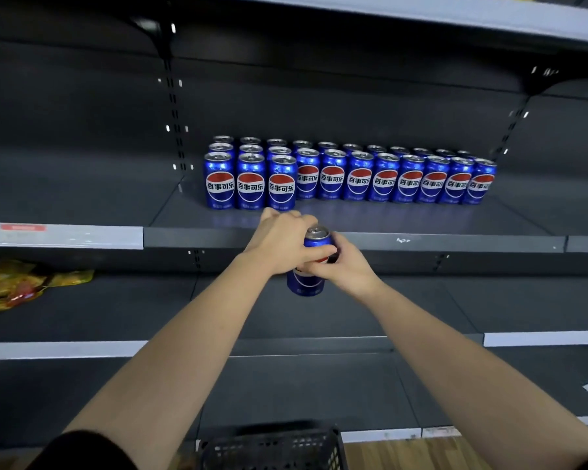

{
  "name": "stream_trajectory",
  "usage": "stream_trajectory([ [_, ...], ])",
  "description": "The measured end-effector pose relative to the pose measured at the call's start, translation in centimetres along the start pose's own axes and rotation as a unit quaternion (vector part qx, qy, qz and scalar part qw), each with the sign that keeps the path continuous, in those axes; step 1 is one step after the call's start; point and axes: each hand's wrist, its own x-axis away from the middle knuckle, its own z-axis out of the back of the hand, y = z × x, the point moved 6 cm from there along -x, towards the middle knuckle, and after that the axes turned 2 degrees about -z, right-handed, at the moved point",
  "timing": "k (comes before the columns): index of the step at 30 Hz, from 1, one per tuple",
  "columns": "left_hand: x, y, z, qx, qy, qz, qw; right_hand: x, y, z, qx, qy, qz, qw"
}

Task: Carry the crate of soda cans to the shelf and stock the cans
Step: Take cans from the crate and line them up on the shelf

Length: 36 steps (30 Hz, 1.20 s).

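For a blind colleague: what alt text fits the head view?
Left hand and right hand together hold a blue soda can before a dark shelf. Rows of matching cans stand on it, the front row just three cans at left. A black crate shows below.

**Dark grey metal shelf (421, 218), middle tier, holding blue soda cans (358, 179)**

Cans upright, labels facing out, in straight rows with neighbours touching. They stand three deep at the left end and two deep along the rest to the right. The block sits toward the back of the board, starting beside the left upright. Pale edge rail (62, 235) on the left bay carries a red tag. Lower shelf (404, 307): crumpled yellow snack packets (17, 283) at far left. Wood-grain floor (404, 452) at bottom, with a black slatted crate (272, 447) beside it, base out of view.
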Motion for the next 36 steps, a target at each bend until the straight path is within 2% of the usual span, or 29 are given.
stream_trajectory([
  [8,-1.9,-1.8,1.1,0.045,0.023,0.039,0.998,-4.5,-1.9,1.5,0.074,0.011,0.044,0.996],
  [16,-3.0,-6.6,0.4,0.020,0.069,0.102,0.992,-9.4,-3.8,3.8,-0.010,0.045,0.047,0.998],
  [26,-2.8,-8.6,-1.8,-0.083,0.022,0.126,0.988,-10.9,-2.7,5.4,0.014,0.106,0.029,0.994],
  [32,-2.9,-9.1,-3.6,-0.087,0.013,0.134,0.987,-10.7,-1.5,5.2,0.024,0.107,0.015,0.994],
  [36,-3.2,-9.0,-4.5,-0.079,0.011,0.134,0.988,-10.8,-0.7,4.9,0.094,0.101,0.029,0.990],
])
